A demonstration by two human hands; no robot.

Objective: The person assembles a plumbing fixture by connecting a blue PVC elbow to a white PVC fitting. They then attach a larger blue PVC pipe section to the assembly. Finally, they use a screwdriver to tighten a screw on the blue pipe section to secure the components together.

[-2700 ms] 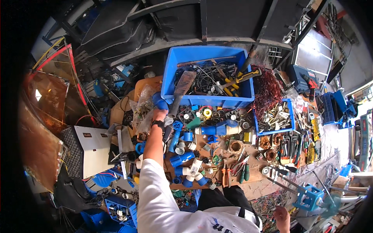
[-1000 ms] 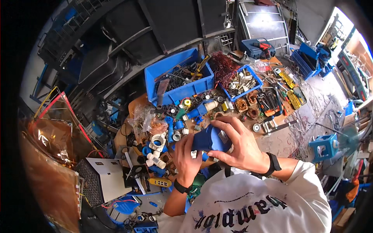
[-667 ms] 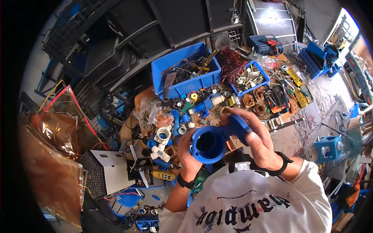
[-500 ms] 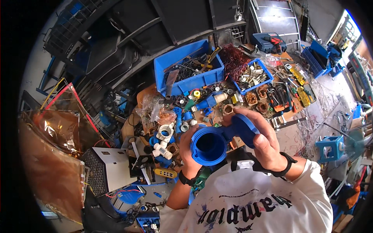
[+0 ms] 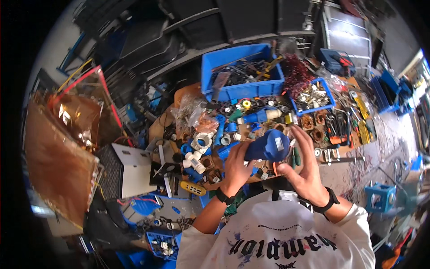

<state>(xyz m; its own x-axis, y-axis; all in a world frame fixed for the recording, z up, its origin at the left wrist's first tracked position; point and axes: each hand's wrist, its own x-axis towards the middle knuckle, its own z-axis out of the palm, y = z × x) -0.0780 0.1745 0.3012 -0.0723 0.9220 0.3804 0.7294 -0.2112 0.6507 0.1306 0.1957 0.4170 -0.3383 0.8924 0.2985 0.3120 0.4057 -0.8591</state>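
Note:
Both my hands hold one large blue plastic pipe fitting (image 5: 268,147) in front of my chest, above a heap of parts. My left hand (image 5: 236,162) grips its left end from below. My right hand (image 5: 303,158) wraps its right end, fingers up along the side. A pale label shows on the fitting's top. Just beyond it lie several smaller blue and white pipe fittings (image 5: 200,145) on the cluttered surface.
A big blue bin (image 5: 242,89) of tools and cables stands at the back, a smaller blue tray (image 5: 312,109) of metal parts to its right. Pliers and screwdrivers (image 5: 340,127) lie at the right. A white box (image 5: 134,172) and brown plastic sheet (image 5: 58,148) sit at the left.
I picked up the blue fitting with both hands and turned it: its open round mouth faced the camera half a second ago, now its side with the label faces up.

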